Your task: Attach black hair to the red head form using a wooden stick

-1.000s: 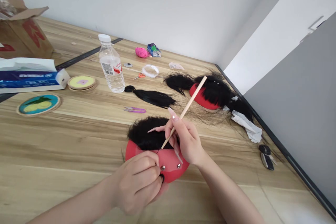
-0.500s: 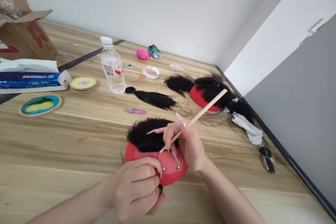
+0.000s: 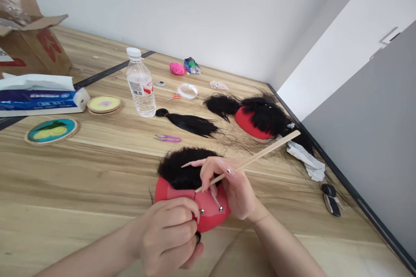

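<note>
A red dome-shaped form lies before me, with sheer mesh over its front and black hair across its back. Two round-headed metal pins stand in the mesh. My right hand grips a slim pale wooden stick like a pen, its lower tip at the edge of the hair. My left hand is closed at the form's near left side, fingertips pinched beside a pin. Thin black hair strands run between those fingertips and the stick's tip, and some stick out left of the hand.
Behind the form lie purple thread snips, a tied black hair bundle and a water bottle. A second red form with hair sits right. Left are embroidery hoops, a tissue pack and a cardboard box.
The stick's upper end has swung right and down as my right hand turned and lowered slightly. Its tip stays near the hair's edge. My left hand has barely moved.
</note>
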Demonstrator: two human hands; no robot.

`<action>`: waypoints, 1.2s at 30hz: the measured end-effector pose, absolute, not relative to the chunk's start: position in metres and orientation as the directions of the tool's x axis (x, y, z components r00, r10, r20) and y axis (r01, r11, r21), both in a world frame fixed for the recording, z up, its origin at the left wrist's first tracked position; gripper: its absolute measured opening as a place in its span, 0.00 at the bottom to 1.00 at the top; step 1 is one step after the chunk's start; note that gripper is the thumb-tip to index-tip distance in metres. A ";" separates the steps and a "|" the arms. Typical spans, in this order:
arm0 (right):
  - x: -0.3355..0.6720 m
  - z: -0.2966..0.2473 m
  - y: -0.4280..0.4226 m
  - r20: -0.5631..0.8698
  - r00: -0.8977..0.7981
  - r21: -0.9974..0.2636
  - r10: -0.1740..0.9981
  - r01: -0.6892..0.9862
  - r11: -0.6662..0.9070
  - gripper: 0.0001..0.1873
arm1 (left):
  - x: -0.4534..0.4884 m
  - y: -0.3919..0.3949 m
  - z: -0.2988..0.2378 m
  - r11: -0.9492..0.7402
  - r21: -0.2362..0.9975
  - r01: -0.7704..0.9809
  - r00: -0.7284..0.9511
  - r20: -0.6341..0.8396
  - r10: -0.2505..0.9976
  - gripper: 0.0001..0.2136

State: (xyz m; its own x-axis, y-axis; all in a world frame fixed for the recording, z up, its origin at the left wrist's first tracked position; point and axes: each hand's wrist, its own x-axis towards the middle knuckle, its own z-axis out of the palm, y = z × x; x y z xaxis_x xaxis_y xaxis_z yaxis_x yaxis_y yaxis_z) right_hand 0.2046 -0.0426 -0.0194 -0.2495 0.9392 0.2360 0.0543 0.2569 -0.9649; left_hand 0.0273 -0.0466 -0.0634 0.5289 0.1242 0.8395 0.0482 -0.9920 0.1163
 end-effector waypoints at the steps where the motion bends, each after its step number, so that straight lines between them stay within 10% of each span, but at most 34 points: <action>1: 0.205 -0.018 -0.042 0.257 -0.268 -0.964 0.928 -0.001 0.267 0.30 | 0.028 -0.047 -0.064 -0.992 0.120 0.047 0.526 0.841 0.127 0.14; 36: 0.205 -0.025 -0.031 0.188 -0.151 -0.976 0.970 -0.140 0.167 0.34 | 0.027 -0.045 -0.068 -0.991 0.114 0.068 0.530 0.838 0.133 0.11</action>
State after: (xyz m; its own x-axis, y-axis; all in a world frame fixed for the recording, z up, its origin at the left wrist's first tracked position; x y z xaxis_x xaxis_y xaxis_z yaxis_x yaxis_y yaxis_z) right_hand 0.2051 -0.0311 -0.0252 -0.1515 0.9704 0.1879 -0.1404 0.1671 -0.9759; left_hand 0.0269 -0.0448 -0.0681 0.5297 0.1333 0.8377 0.0685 -0.9911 0.1144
